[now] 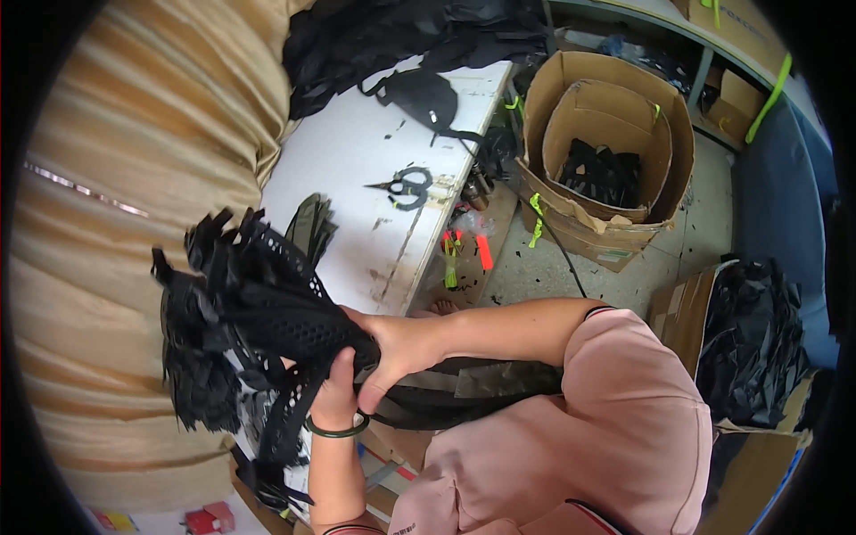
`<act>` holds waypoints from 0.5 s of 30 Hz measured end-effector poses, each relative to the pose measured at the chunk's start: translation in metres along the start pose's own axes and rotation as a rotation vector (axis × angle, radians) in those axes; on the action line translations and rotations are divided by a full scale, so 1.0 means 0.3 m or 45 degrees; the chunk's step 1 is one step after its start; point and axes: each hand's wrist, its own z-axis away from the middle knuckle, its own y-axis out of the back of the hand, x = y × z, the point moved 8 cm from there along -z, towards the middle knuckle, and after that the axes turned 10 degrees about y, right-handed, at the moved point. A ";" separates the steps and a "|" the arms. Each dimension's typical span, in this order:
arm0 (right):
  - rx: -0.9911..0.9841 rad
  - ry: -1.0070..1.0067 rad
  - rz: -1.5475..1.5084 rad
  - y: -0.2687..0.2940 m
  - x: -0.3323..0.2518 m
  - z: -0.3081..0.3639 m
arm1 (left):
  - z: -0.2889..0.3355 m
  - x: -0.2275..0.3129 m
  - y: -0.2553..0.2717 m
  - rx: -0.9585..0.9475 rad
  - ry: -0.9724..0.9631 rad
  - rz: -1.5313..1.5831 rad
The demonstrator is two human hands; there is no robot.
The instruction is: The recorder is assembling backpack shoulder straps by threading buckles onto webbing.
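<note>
A: What surrounds the hands?

B: Beyond them lies a white desk (pixel 357 169). Further right stand nested cardboard boxes (pixel 606 152) with black pieces inside.

A: What do the hands hold?

B: A thick bundle of black mesh straps (pixel 241 312), fanning out to their left over the desk's near end. The right hand (pixel 397 349) is closed around the bundle from above; the left hand (pixel 337 392), a green bangle (pixel 339 432) at its wrist, grips it from below.

A: Anything smaller?

B: Black scissors (pixel 403 186) lie on the desk, well beyond both hands.
</note>
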 end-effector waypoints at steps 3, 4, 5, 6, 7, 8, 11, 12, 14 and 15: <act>0.218 0.098 0.032 0.111 -0.058 0.007 | -0.132 0.052 -0.083 -0.014 -0.130 0.068; 0.285 0.122 -0.075 0.147 -0.071 0.009 | -0.173 0.046 -0.125 -0.178 0.005 0.153; 0.326 0.147 -0.123 0.176 -0.093 0.009 | -0.217 0.051 -0.153 -0.285 -0.004 0.146; 0.398 0.170 -0.144 0.210 -0.114 0.016 | -0.258 0.059 -0.190 -0.389 -0.012 0.140; 0.444 0.198 -0.161 0.243 -0.142 0.022 | -0.289 0.110 -0.232 -0.474 -0.026 0.137; 0.480 0.223 -0.181 0.268 -0.174 0.021 | -0.314 0.160 -0.260 -0.548 -0.039 0.130; 0.765 0.328 -0.211 0.406 -0.324 0.076 | -0.358 0.216 -0.323 -0.511 -0.147 0.252; 0.851 0.337 -0.163 0.468 -0.379 0.106 | -0.359 0.236 -0.332 -0.438 -0.144 0.336; 1.164 0.283 0.104 0.629 -0.505 0.233 | -0.361 0.185 -0.340 -0.373 -0.118 0.331; 1.136 0.356 0.155 0.638 -0.620 0.249 | -0.351 0.157 -0.319 -0.402 -0.237 0.272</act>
